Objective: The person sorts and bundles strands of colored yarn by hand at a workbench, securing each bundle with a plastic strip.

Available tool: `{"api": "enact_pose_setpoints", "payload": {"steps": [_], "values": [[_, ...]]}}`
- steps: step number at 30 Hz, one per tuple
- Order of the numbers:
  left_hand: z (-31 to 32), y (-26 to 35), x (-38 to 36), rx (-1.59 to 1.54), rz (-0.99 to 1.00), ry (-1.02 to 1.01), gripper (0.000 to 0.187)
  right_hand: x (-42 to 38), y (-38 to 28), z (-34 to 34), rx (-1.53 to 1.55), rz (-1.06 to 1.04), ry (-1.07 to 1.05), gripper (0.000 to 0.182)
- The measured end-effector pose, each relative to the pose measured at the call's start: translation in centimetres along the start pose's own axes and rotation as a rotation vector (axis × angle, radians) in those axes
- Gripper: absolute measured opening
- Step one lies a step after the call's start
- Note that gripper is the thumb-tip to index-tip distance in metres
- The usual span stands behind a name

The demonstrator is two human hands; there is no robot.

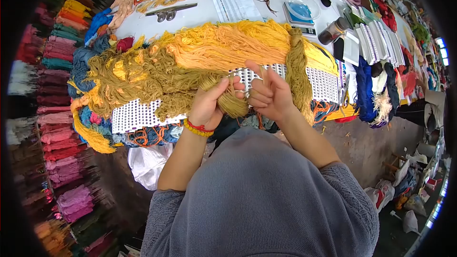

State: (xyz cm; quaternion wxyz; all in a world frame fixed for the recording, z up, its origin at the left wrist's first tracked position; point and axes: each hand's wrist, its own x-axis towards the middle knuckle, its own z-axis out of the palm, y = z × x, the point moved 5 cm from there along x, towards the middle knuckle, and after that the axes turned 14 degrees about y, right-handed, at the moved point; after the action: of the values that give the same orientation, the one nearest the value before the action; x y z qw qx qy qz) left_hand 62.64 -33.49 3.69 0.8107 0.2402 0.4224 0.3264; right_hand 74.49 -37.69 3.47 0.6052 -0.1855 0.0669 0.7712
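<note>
My left hand (208,102), with red and yellow bands at the wrist, is closed round a looped bundle of olive yarn (233,103) at the table's front edge. Just to the right of it is my right hand (270,93), its index finger raised and the other fingers curled in; any thin strand between them is too small to make out. Loose olive yarn (143,78) spreads to the left, over yellow and peach yarn (228,43). A twisted olive hank (297,66) lies to the right of my right hand.
White perforated cards (328,84) lie under the yarn. Farther back are scissors (171,13), a printed sheet (236,5), a scale (304,29) with a clear bowl (302,6), and a dark jar (333,31). Coloured hanks (64,47) fill shelves on the left.
</note>
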Motion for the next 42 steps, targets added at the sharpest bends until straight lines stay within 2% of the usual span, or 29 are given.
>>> {"api": "enact_pose_setpoints", "payload": {"steps": [2, 3, 4, 6, 8, 12, 14, 25, 27, 28, 29, 30, 31, 32, 33, 34, 35, 37, 38, 39, 42], "values": [[0.1, 0.0, 0.1, -0.005, 0.062, 0.038, 0.031, 0.7, -0.4, -1.2, -0.532, -0.214, 0.161, 0.03], [0.0, 0.0, 0.1, -0.008, 0.064, 0.04, 0.031, 0.5, -0.2, -0.6, -0.679, -0.256, 0.231, 0.022], [-0.1, 0.2, 0.0, 0.003, 0.101, 0.037, 0.031, 0.6, 0.4, 0.0, -0.681, -0.253, 0.231, 0.022], [-0.4, 0.3, 0.0, 0.015, 0.137, 0.034, 0.032, 0.6, 0.8, 0.5, -0.954, -0.402, 0.364, 0.016], [-0.7, 0.3, 0.2, 0.109, 0.155, 0.0, 0.044, 1.0, 1.3, 0.6, -0.979, -0.405, 0.327, 0.014], [-1.2, 1.4, 0.4, 0.09, 0.129, 0.011, 0.041, 1.9, 2.2, 1.8, -0.998, -0.522, 0.271, 0.009], [-1.6, 2.4, 0.4, 0.171, 0.218, 0.042, 0.034, 2.0, 2.5, 2.5, -1.07, -0.517, 0.289, 0.009], [-3.7, 5.7, 0.3, 0.165, 0.263, 0.013, 0.023, 4.0, 4.7, 3.0, -0.997, -0.63, 0.317, 0.005], [-3.9, 5.8, 0.4, 0.177, 0.252, 0.015, 0.022, 4.4, 5.1, 2.6, -1.005, -0.676, 0.311, 0.01], [-4.0, 6.1, 0.5, 0.183, 0.331, -0.005, 0.021, 4.4, 4.9, 2.7, -1.005, -0.68, 0.315, 0.01], [-4.0, 6.5, 0.5, 0.19, 0.411, -0.027, 0.021, 4.5, 5.2, 2.6, -0.755, -0.462, 0.259, 0.011], [-4.4, 6.6, 0.5, 0.192, 0.408, -0.034, 0.021, 4.6, 5.6, 2.5, -0.502, -0.248, 0.201, 0.013], [-5.0, 6.5, 0.6, 0.196, 0.323, -0.037, 0.026, 4.4, 6.1, 2.8, -0.257, -0.075, 0.003, 0.024], [-5.3, 6.3, 0.7, 0.198, 0.239, -0.041, 0.03, 4.2, 6.2, 2.9, -0.257, -0.083, 0.005, 0.024], [-5.4, 6.5, 0.8, 0.198, 0.237, -0.047, 0.03, 3.7, 6.3, 3.8, -0.165, -0.065, -0.077, 0.027], [-5.1, 6.3, 0.7, 0.108, 0.15, -0.12, 0.036, 3.2, 6.4, 4.8, -0.074, -0.047, -0.158, 0.03], [-4.7, 6.1, 0.6, 0.016, 0.061, -0.194, 0.043, 3.0, 6.2, 5.7, -0.219, -0.116, -0.133, 0.028], [-4.2, 6.0, 0.3, 0.041, 0.054, -0.205, 0.047, 3.5, 5.9, 4.9, -0.581, -0.257, 0.128, 0.023], [-4.0, 5.8, 0.2, 0.067, 0.051, -0.208, 0.051, 3.3, 5.8, 4.6, -0.74, -0.437, 0.376, 0.019], [-4.2, 5.6, 0.3, 0.068, 0.049, -0.211, 0.051, 3.6, 6.1, 4.5, -0.739, -0.44, 0.379, 0.019], [-4.1, 4.5, 0.5, 0.149, -0.01, -0.272, 0.059, 4.2, 5.8, 3.5, -1.136, -0.716, 0.403, 0.013]]}}
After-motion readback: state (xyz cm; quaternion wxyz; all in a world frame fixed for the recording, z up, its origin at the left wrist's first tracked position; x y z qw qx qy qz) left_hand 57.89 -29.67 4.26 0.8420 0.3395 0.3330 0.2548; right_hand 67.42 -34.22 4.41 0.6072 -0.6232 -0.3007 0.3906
